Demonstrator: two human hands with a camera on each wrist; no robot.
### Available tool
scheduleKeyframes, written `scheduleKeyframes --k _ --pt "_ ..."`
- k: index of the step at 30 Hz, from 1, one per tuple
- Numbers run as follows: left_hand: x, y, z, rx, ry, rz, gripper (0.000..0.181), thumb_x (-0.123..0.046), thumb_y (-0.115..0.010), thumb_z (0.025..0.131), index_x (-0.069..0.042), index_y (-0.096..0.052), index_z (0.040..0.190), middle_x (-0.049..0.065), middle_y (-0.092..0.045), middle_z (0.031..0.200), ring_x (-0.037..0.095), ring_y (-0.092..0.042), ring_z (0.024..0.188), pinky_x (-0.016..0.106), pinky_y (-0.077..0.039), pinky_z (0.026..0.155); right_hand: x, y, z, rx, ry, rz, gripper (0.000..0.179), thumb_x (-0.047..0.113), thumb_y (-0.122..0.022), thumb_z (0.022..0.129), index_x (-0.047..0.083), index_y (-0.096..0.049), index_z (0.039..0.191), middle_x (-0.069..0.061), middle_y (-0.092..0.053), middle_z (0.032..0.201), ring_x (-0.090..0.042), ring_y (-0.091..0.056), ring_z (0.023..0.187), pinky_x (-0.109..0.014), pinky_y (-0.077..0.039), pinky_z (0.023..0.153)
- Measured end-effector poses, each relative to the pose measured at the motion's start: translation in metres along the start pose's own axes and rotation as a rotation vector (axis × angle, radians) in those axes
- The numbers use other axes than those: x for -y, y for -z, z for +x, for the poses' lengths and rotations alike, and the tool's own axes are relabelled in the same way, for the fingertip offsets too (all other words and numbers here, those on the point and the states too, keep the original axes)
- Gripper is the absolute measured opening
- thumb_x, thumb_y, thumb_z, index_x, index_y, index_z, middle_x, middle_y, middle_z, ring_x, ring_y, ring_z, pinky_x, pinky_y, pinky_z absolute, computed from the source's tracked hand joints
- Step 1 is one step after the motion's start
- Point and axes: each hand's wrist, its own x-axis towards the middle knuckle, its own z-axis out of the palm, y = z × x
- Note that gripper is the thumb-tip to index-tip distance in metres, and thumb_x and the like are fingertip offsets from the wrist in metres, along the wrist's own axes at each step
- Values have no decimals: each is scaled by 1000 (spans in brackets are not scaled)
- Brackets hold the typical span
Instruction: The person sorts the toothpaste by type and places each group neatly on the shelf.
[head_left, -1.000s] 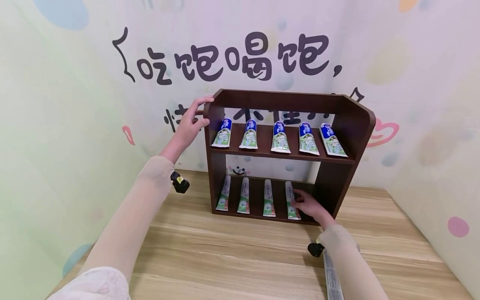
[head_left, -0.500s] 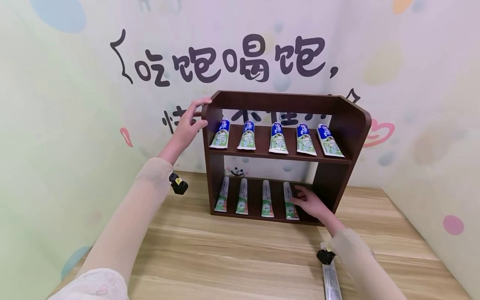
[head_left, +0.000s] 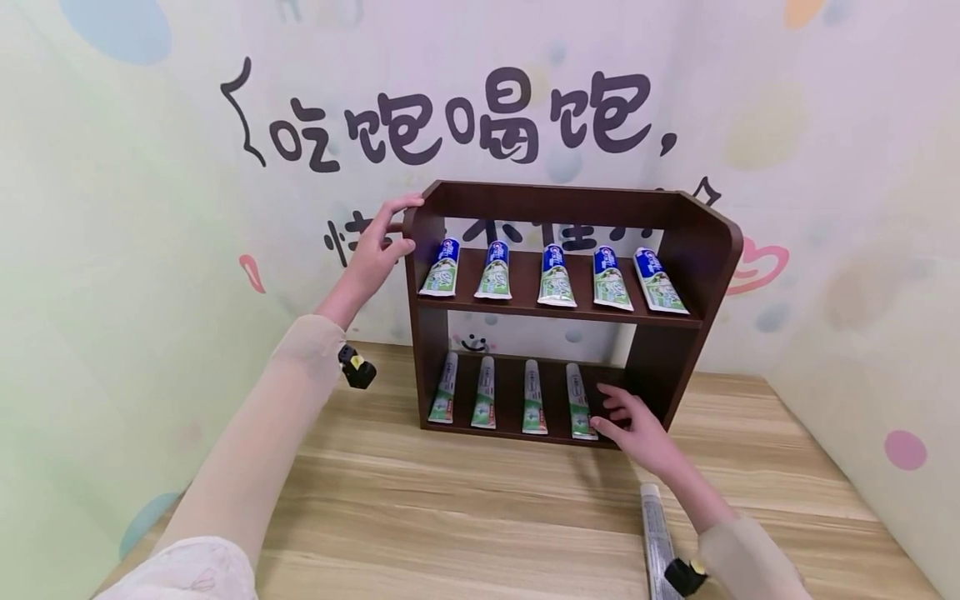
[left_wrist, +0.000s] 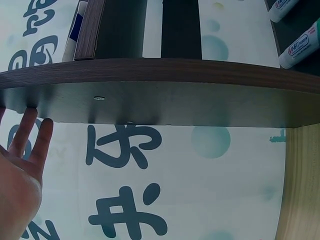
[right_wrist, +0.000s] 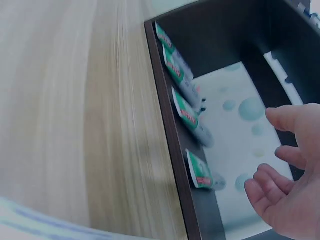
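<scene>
A dark brown two-tier rack (head_left: 555, 200) stands at the back of the wooden table. My left hand (head_left: 371, 260) rests on its upper left corner, and the left wrist view shows straight fingers (left_wrist: 25, 131) touching the outer side panel. On the lower tier lie several green-and-grey toothpaste tubes in a row. My right hand (head_left: 637, 429) is beside the rightmost of them, a toothpaste tube (head_left: 577, 402), fingers spread and holding nothing. In the right wrist view that hand (right_wrist: 295, 185) sits apart from the tube (right_wrist: 199, 170).
Several blue, white and green toothpaste tubes, one of them a tilted tube (head_left: 662, 282), line the upper tier. Another grey toothpaste tube (head_left: 654, 525) lies on the table (head_left: 450, 517) under my right forearm. Printed wall panels (head_left: 840, 250) enclose the back and sides.
My right hand has let go of the rightmost lower tube and drawn back towards me and to the right. The left hand keeps its place on the rack.
</scene>
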Motion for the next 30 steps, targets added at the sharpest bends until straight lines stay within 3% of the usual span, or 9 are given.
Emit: scheduleKeyframes --k 8,17,20,26,30 --pt "1 -1 2 -3 -1 -3 51 -6 -48 91 -8 -44 142 9 -37 159 39 -49 126 44 -42 96 11 2 -32 -63 -47 11 54 24 -65 95 8 -47 143 -20 -52 126 -31 -53 107 -31 -49 82" --pt "2 0 1 3 9 -7 50 -8 -48 91 -8 -45 141 9 -37 159 39 -49 125 50 -43 98 15 3 -63 -104 -41 -26 55 22 -68 93 8 -47 142 -18 -52 125 -23 -50 103 -24 -48 73" --pt "3 0 1 1 2 -7 50 -8 -48 91 -8 -44 141 9 -37 159 39 -50 124 48 -44 97 14 5 -72 -107 -51 -48 58 22 -69 92 8 -47 143 -18 -53 126 -24 -50 104 -25 -48 73" --pt "3 1 2 0 6 -5 50 -8 -48 91 -8 -44 141 9 -38 159 39 -49 125 50 -43 99 10 12 -91 -84 -75 -104 64 25 -72 89 7 -44 144 -25 -54 128 -38 -56 107 -32 -50 71" --pt "2 0 3 5 1 -5 50 -7 -48 91 -7 -44 141 10 -38 159 39 -50 124 43 -44 96 6 17 -105 -40 -110 -135 69 29 -73 88 1 -42 143 -30 -51 128 -39 -58 105 -34 -50 70"
